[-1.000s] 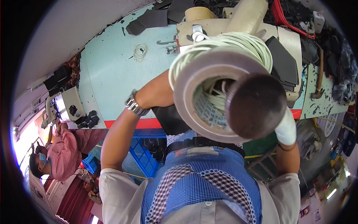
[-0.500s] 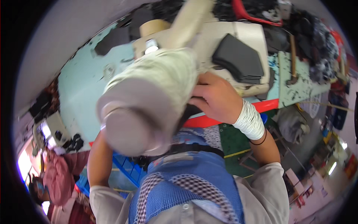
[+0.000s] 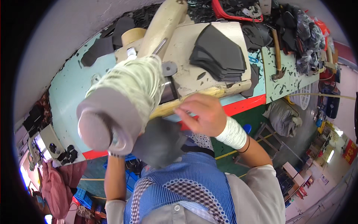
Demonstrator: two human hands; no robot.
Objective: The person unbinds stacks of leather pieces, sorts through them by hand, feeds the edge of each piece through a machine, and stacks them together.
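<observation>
Right hand (image 3: 203, 114) open, grey cone (image 3: 112, 119) wound with cream cord

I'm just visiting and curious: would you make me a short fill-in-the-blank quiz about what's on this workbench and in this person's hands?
1. The large cone wound with pale cord is held up close to the camera, and its grey end cap is ____ in shape.
2. The right hand has a ____ wrap around its wrist.
3. The stack of dark grey cut fabric pieces lies on the ____-coloured board.
4. The wooden-handled hammer lies on the pale ____ tabletop.

Missing words: round; white; cream; green
</observation>
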